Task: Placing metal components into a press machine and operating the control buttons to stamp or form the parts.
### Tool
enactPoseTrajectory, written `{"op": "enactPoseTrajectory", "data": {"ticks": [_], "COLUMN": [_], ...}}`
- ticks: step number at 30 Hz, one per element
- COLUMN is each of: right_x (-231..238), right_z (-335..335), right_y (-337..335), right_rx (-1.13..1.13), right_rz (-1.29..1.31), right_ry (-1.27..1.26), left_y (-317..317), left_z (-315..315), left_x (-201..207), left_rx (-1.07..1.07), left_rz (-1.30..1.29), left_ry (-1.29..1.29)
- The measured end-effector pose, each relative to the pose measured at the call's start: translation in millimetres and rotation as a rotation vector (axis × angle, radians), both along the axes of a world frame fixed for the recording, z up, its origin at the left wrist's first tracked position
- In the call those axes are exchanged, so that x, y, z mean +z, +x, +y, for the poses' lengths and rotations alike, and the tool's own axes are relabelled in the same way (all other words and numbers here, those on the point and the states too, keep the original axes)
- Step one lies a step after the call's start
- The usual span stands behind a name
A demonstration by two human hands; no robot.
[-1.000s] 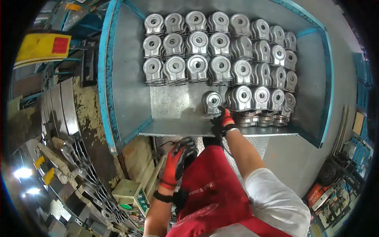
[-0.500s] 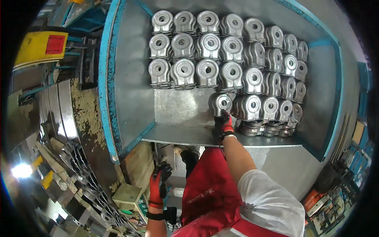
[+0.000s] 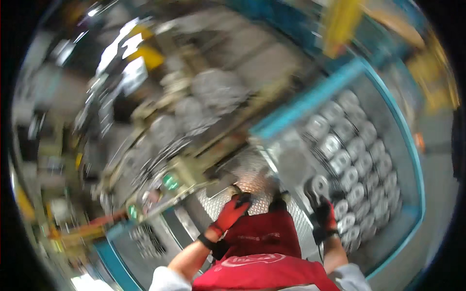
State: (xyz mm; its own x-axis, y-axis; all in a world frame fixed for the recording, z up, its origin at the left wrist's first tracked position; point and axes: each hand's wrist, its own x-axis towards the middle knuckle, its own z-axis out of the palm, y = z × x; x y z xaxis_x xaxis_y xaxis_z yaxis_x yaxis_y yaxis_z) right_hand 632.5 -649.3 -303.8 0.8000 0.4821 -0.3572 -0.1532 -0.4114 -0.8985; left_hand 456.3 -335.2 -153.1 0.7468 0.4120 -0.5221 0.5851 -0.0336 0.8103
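Observation:
My right hand (image 3: pixel 324 212), in a red and black glove, is at the near edge of the bin. Its dark fingers are closed about the near end of a ring-headed metal part (image 3: pixel 319 185); motion blur hides the exact grip. Further stamped parts of that kind (image 3: pixel 356 194) stand in close rows beside it, each with a round hole. My left hand (image 3: pixel 234 210), gloved alike, hangs in front of the red apron over the tread-plate floor. Its fingers are loosely bent and apart, and I see nothing in them.
The blue-framed bin (image 3: pixel 310 106) stands at the right, with bare grey floor panel near its corner. Blurred machinery with metal pieces (image 3: pixel 194 106) fills the left. Lower left, a second blue-edged container (image 3: pixel 145 242) holds metal parts. Tread plate (image 3: pixel 255 179) lies by my feet.
The view has swung left, so the bin now sits at the right and looks turned. My right hand is still at the same part. The left hand has come in front of the apron.

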Motion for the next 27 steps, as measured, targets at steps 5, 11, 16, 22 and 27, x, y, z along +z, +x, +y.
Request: {"op": "enactPoseTrajectory", "data": {"ticks": [5, 11, 16, 22, 27], "right_x": [82, 167, 203, 205, 195], "right_z": [67, 248, 383, 515, 539], "right_y": [36, -34, -124, -193, -207], "right_rx": [-0.035, 0.402, 0.455, 0.26, 0.421], "right_rz": [0.783, 0.771, 1.012, 1.147, 0.742], "right_ry": [0.33, 0.309, 0.426, 0.692, 0.757], "left_y": [-69, -157, -233, -289, -311], "left_z": [24, 71, 108, 135, 156], "left_x": [24, 41, 38, 27, 23], "left_rx": [0.356, 0.732, 0.849, 0.92, 1.034], "left_rz": [-0.143, -0.227, -0.289, -0.357, -0.433], "left_ry": [0.098, 0.046, 0.043, -0.072, -0.238]}}
